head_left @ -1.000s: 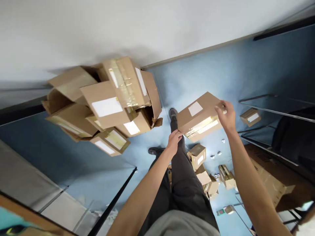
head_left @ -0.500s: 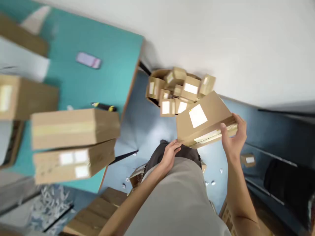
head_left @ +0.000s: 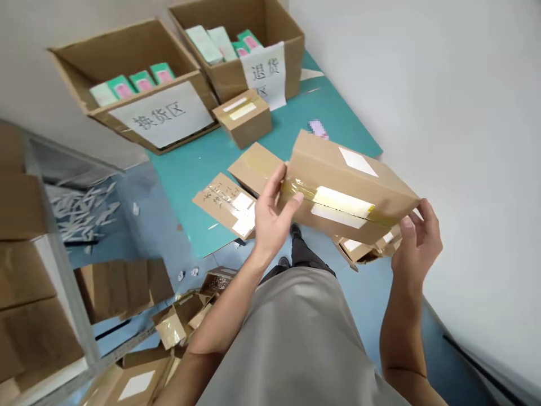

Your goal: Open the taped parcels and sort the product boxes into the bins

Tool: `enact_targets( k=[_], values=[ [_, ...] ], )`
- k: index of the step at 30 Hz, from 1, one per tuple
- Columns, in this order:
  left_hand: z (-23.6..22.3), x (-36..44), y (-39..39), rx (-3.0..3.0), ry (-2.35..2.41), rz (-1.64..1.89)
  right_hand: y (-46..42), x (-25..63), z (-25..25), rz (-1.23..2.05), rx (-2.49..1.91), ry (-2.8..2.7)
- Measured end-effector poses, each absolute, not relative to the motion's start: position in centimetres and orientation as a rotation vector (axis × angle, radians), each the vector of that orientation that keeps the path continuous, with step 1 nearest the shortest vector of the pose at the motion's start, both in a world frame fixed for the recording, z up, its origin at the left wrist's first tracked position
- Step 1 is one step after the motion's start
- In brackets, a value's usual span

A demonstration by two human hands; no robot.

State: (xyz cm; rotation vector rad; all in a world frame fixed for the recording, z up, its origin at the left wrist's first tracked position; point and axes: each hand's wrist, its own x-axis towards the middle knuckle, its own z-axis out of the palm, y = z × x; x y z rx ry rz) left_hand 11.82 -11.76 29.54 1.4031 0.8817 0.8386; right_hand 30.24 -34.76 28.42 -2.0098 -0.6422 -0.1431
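A taped cardboard box (head_left: pixel 338 180) with white labels is held up between my two hands. My left hand (head_left: pixel 274 217) grips its left end, thumb on the taped front. At the lower right corner, my right hand (head_left: pixel 416 239) has its fingers closed on the edge. Behind and left of it, two more cardboard boxes lie on the table: one plain taped box (head_left: pixel 253 163), partly hidden, and one with handwriting and white labels (head_left: pixel 226 203).
The green table (head_left: pixel 181 186) carries a small taped box (head_left: pixel 245 118) and two large open cartons (head_left: pixel 127 73) (head_left: pixel 236 51) holding green-and-white packs, with paper signs. Boxes fill a shelf (head_left: pixel 34 270) at left. Open cartons (head_left: pixel 169 321) lie on the floor. A white wall (head_left: pixel 456 141) stands at right.
My view has swung left toward the table and its cartons. The held box has come along, and my left hand has moved up from its lower corner to grip its left end.
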Motion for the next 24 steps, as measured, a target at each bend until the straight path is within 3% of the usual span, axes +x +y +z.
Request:
enact_targets(
  k=[7,14,20,24],
  values=[
    [33.4,5.9,-0.5,1.775,1.306,1.105,-20.4,29.1,29.8,0.427,-1.833,-1.026],
    [29.1,3.5,6.3,1.710,1.618,0.819,-10.7,30.3,27.6,0.871,-1.700,-1.221],
    [24.9,1.5,0.8,1.586,1.969,1.050,-3.4,33.2,26.8,0.765,-1.735,-1.418],
    [23.4,2.5,-5.5,0.777,1.792,1.130,1.7,34.3,26.6,1.284,-1.598,-1.432]
  ],
)
